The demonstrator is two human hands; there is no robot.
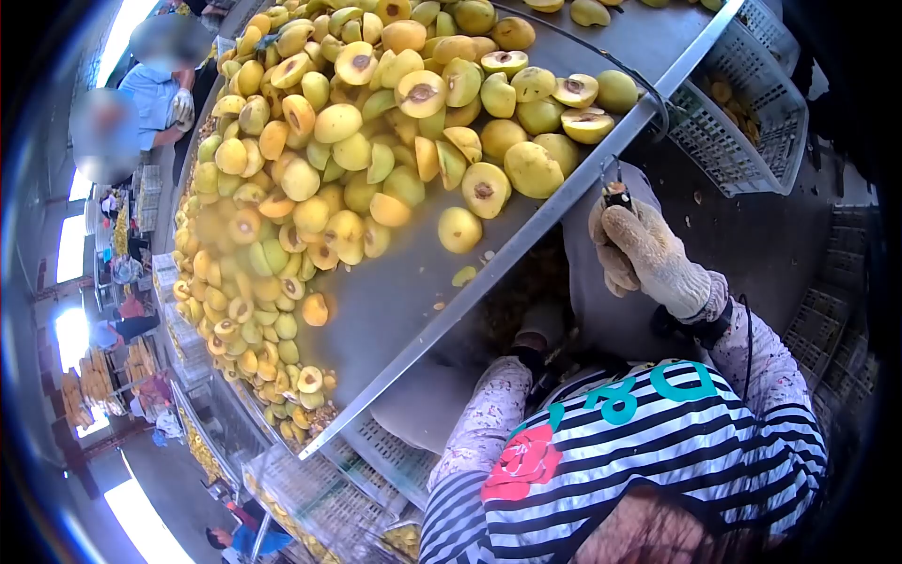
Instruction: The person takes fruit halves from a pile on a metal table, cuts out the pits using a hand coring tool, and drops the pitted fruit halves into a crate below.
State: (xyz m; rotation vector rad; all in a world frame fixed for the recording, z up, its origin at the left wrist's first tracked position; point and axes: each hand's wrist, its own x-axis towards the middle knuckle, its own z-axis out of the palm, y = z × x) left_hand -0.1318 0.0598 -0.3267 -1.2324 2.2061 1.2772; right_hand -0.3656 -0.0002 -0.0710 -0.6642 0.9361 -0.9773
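My right hand (644,246), in a cream knitted glove, is closed round a small dark-handled tool (616,195) whose thin metal prongs point up beside the table edge. My left hand (542,324) is low in the shadow under the table edge, near my lap; its fingers are blurred and dark, and I cannot make out anything in them. Beyond both hands, a big heap of yellow-green stone fruit (340,122), peach-like, covers the metal table (390,320). Many are cut in half, some with the brown stone showing. One halved fruit (486,190) lies near the table's rim.
A raised metal rim (526,249) runs diagonally between me and the fruit. A black cable (601,54) crosses the table to this rim. At upper right stands a plastic crate (742,122) with fruit pieces inside. More crates (329,498) stand lower left. Co-workers (155,99) are across the table.
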